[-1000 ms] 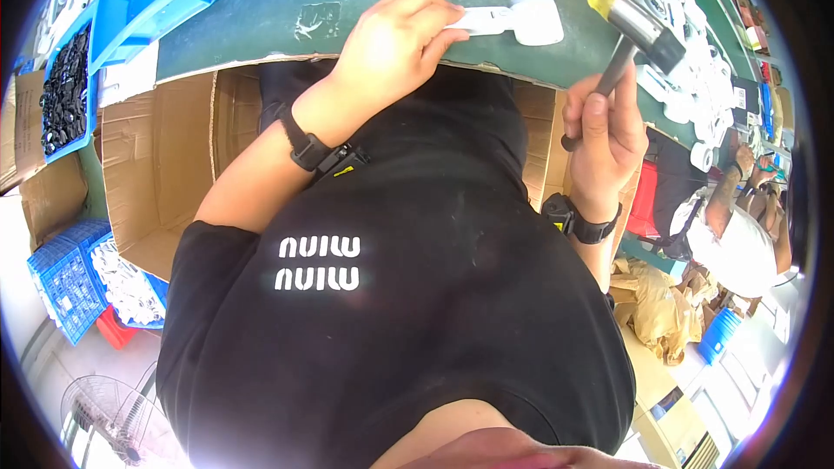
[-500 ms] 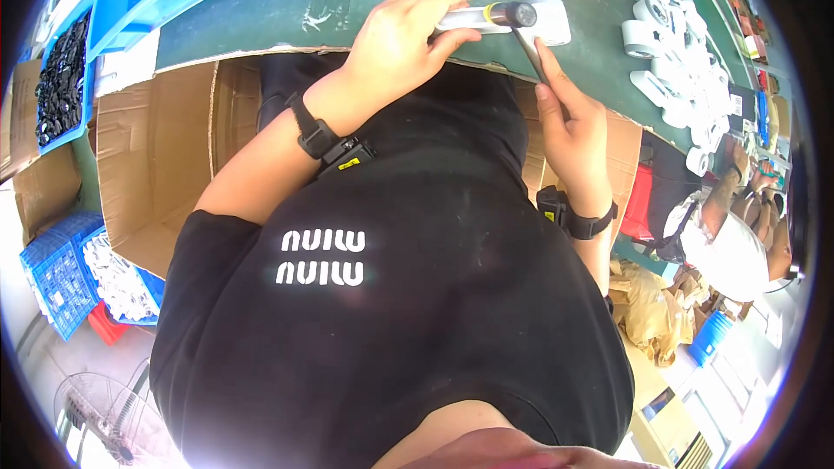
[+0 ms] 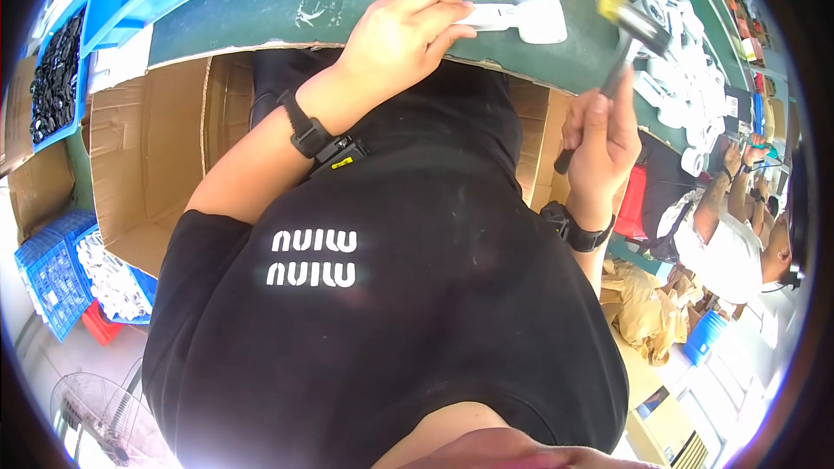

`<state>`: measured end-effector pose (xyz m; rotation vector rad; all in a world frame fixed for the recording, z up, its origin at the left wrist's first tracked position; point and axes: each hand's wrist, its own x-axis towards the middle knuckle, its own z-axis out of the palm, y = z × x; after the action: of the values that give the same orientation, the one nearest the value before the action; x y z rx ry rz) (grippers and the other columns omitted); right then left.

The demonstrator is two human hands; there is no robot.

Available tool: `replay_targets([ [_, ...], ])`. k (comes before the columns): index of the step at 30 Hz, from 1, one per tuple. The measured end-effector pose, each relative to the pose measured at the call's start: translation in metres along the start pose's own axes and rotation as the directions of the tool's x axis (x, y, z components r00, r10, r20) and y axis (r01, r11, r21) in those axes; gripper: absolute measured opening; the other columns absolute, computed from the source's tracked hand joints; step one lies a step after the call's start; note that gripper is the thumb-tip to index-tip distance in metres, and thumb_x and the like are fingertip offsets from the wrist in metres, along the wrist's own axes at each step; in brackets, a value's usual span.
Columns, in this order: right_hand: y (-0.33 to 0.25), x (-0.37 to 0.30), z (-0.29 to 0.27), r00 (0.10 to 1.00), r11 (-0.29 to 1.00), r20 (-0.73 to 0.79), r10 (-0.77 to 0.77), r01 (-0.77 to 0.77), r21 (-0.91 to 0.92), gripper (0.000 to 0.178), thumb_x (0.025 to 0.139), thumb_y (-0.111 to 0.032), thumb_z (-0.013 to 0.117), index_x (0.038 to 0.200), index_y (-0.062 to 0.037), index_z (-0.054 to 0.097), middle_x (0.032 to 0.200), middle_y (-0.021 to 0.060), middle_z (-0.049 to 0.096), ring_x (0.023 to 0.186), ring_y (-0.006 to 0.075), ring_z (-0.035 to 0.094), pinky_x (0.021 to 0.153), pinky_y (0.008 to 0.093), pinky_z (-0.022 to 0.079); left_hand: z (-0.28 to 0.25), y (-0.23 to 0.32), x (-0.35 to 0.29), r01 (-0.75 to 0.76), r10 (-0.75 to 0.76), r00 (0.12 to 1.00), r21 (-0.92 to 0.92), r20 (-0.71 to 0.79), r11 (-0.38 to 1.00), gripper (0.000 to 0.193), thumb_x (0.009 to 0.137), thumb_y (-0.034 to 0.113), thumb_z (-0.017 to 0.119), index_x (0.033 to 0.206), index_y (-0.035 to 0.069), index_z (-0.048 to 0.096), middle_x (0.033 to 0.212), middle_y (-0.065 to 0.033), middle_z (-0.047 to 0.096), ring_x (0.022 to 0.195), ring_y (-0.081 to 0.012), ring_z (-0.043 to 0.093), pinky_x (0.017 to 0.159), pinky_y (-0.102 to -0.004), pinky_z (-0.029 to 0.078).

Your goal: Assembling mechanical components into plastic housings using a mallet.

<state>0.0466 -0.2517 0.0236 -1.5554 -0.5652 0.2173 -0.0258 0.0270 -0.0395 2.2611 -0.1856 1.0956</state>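
1. Under the left hand (image 3: 404, 43), a white plastic part (image 3: 521, 17) lies flat on the green bench top (image 3: 261, 9); the fingers are curled down over its narrow end, pinning it, while its rounded wide end pokes out to the right of the fingertips.
2. To the right of that part, well apart from it, the right hand (image 3: 599, 135) is closed in a fist round the dark handle of a small hammer (image 3: 627, 35), whose head, one end yellow and one dark, is raised and blurred with motion.
3. Half a second ago the hammer head was down on the white part, just beside the left fingertips; now it is lifted back and out to the right. A second ago it was raised much the same way, so I judge this to be one blow landed and the swing drawn back, in a run of repeated taps.
4. The white part sits in the same place under the left hand as before, so the hold has not slipped.
5. Whether the blow has changed the part is hard to tell; it looks whole, but the view is too small and bent at the rim.
6. Beyond the right hand, a heap of similar white parts (image 3: 686, 95) lies on the bench.
7. Below the left forearm, an open cardboard box (image 3: 156, 165) stands under the bench edge.
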Motion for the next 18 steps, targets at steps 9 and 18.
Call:
replay_targets([
  [9, -0.004, 0.010, 0.011, 0.979, 0.808, 0.089, -0.182, 0.200, -0.554, 0.048, 0.109, -0.005, 0.062, 0.157, -0.0046, 0.058, 0.150, 0.0194, 0.068, 0.137, 0.0251, 0.067, 0.109, 0.0330, 0.052, 0.000, 0.000, -0.001, 0.016, -0.016, 1.000, 0.008, 0.001, 1.000, 0.020, 0.087, 0.012, 0.087, 0.104, 0.002, 0.080, 0.100, -0.0085, 0.076, 0.086, -0.0281, 0.073, 0.075, -0.0379, 0.060],
  [18, -0.010, 0.004, 0.019, 0.990, 0.985, -0.144, 0.007, -0.032, -0.170, 0.051, 0.108, -0.002, 0.061, 0.158, -0.0119, 0.059, 0.137, 0.0212, 0.075, 0.111, 0.0257, 0.077, 0.102, 0.0344, 0.054, 0.002, -0.001, -0.002, -0.005, 0.005, 1.000, 0.003, -0.009, 1.000, 0.022, 0.087, 0.012, 0.088, 0.105, 0.001, 0.080, 0.100, -0.0094, 0.076, 0.086, -0.0289, 0.073, 0.075, -0.0381, 0.060],
])
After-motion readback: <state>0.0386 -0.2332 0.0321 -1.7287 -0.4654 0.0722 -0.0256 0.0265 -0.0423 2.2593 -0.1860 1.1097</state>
